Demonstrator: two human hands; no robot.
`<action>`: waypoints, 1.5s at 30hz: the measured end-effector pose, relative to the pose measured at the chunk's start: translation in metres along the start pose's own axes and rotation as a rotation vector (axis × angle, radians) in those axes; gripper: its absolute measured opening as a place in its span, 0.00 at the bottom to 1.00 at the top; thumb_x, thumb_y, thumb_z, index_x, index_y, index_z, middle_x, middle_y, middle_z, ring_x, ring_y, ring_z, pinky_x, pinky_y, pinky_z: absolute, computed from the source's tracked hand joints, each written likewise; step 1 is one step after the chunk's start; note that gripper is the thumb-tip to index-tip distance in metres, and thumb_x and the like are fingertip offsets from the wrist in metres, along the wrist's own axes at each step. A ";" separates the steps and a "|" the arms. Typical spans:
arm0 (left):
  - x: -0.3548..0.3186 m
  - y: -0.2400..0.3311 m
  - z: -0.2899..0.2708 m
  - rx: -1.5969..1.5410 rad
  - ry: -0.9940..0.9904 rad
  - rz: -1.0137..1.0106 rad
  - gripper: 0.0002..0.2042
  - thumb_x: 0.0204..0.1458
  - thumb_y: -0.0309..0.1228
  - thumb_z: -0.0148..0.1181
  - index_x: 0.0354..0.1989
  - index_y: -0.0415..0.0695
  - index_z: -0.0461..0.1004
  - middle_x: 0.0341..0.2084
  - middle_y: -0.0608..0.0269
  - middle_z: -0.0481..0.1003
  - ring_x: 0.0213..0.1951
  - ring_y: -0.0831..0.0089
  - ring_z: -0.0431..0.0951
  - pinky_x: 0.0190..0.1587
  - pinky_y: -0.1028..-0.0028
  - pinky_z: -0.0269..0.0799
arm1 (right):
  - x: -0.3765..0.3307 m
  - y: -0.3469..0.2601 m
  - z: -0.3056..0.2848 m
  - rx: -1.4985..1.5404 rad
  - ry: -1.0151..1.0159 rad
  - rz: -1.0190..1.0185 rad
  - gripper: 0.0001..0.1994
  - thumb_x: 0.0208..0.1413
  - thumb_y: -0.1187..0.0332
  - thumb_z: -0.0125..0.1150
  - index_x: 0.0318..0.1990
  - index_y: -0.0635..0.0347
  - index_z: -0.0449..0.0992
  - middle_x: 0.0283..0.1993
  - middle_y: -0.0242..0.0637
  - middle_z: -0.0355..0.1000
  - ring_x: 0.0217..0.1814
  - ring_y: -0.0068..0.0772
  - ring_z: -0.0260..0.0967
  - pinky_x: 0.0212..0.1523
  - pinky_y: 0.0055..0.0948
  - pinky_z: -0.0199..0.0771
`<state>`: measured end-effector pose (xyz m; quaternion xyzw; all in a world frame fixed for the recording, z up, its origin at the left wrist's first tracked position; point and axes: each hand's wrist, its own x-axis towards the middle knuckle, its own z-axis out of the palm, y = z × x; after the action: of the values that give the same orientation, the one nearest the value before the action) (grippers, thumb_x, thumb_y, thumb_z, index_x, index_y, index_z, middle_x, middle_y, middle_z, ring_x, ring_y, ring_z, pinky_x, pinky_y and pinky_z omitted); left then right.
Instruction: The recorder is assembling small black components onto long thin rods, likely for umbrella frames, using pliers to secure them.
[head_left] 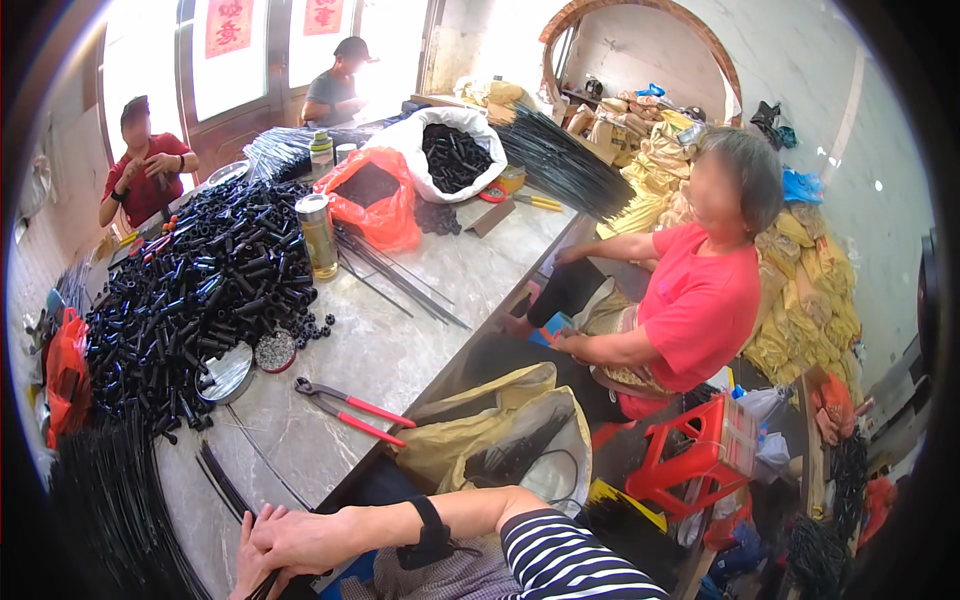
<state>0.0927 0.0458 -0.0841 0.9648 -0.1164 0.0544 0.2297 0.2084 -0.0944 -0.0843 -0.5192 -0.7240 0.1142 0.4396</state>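
Note:
At the table's near edge my right hand [305, 538] lies over my left hand [246, 565], with fingers closed together. Thin black rods [226, 486] run into the two hands from the tabletop, and dark ends show just below them. Much of my left hand is hidden by the right one and the picture's rim. To the left lies a thick bundle of long black rods [115, 505]. Pincers with red handles [352, 408] rest farther up the table, jaws spread. Beyond the hands stand a round metal tin [226, 374] and a red-rimmed dish of small metal pieces [275, 351].
A big heap of black tubular parts [215, 265] covers the table's left side. Farther back are a bottle [318, 238], a red bag [375, 200] and a white sack [457, 150]. A seated person [700, 280] is at right, beside open yellow sacks [500, 410] and a red stool [695, 450].

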 end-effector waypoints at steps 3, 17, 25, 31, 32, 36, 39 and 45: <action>-0.004 0.007 -0.004 -0.031 -0.013 -0.047 0.25 0.50 0.41 0.57 0.54 0.39 0.70 0.56 0.48 0.70 0.64 0.52 0.63 0.69 0.52 0.48 | 0.001 0.004 0.015 -0.072 0.011 -0.009 0.10 0.39 0.71 0.62 0.32 0.62 0.78 0.35 0.48 0.71 0.42 0.49 0.69 0.41 0.44 0.68; 0.008 0.002 -0.004 -0.144 -0.040 -0.028 0.28 0.50 0.43 0.55 0.58 0.41 0.68 0.60 0.55 0.67 0.64 0.58 0.62 0.68 0.58 0.51 | -0.004 -0.022 -0.001 -0.028 0.028 0.050 0.16 0.45 0.74 0.62 0.44 0.64 0.70 0.42 0.48 0.65 0.46 0.52 0.67 0.42 0.39 0.72; 0.001 0.001 -0.008 -0.070 -0.049 0.009 0.26 0.50 0.41 0.54 0.57 0.42 0.69 0.62 0.59 0.65 0.66 0.62 0.61 0.68 0.58 0.52 | 0.005 -0.028 -0.012 -0.145 -0.106 0.124 0.16 0.45 0.74 0.63 0.45 0.63 0.72 0.44 0.45 0.66 0.47 0.48 0.68 0.46 0.39 0.72; -0.004 -0.008 0.001 0.005 -0.044 0.002 0.23 0.52 0.37 0.53 0.57 0.43 0.70 0.62 0.59 0.65 0.66 0.62 0.60 0.68 0.59 0.51 | -0.005 -0.021 -0.005 -0.271 -0.113 0.070 0.15 0.46 0.74 0.61 0.44 0.63 0.72 0.44 0.44 0.67 0.49 0.45 0.67 0.45 0.37 0.73; -0.001 -0.006 -0.002 -0.006 -0.053 0.020 0.23 0.52 0.35 0.52 0.57 0.43 0.69 0.62 0.58 0.65 0.66 0.62 0.60 0.68 0.59 0.51 | -0.005 -0.022 -0.007 -0.228 -0.076 0.067 0.13 0.44 0.74 0.62 0.40 0.65 0.73 0.43 0.46 0.67 0.48 0.47 0.67 0.46 0.38 0.72; 0.001 -0.001 -0.009 -0.053 -0.077 0.017 0.23 0.52 0.35 0.52 0.57 0.42 0.68 0.62 0.58 0.65 0.66 0.61 0.60 0.68 0.59 0.51 | -0.003 -0.030 -0.009 -0.047 -0.072 0.188 0.11 0.45 0.72 0.64 0.36 0.65 0.75 0.43 0.46 0.68 0.49 0.47 0.65 0.47 0.39 0.70; 0.000 0.002 -0.010 -0.145 -0.064 -0.051 0.25 0.52 0.37 0.52 0.59 0.41 0.67 0.63 0.58 0.64 0.66 0.62 0.59 0.68 0.59 0.50 | 0.007 -0.045 -0.017 0.168 -0.009 0.198 0.14 0.43 0.75 0.63 0.41 0.59 0.76 0.46 0.42 0.67 0.52 0.44 0.64 0.54 0.39 0.67; 0.000 0.007 -0.016 -0.279 -0.073 -0.071 0.28 0.51 0.42 0.54 0.60 0.42 0.65 0.64 0.57 0.63 0.67 0.62 0.59 0.69 0.59 0.49 | 0.017 -0.037 -0.020 0.191 -0.086 -0.028 0.14 0.45 0.73 0.64 0.42 0.58 0.76 0.44 0.39 0.68 0.51 0.42 0.65 0.53 0.39 0.67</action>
<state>0.0900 0.0468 -0.0672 0.9283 -0.0969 -0.0057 0.3590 0.1983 -0.1024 -0.0404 -0.4596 -0.7351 0.1986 0.4572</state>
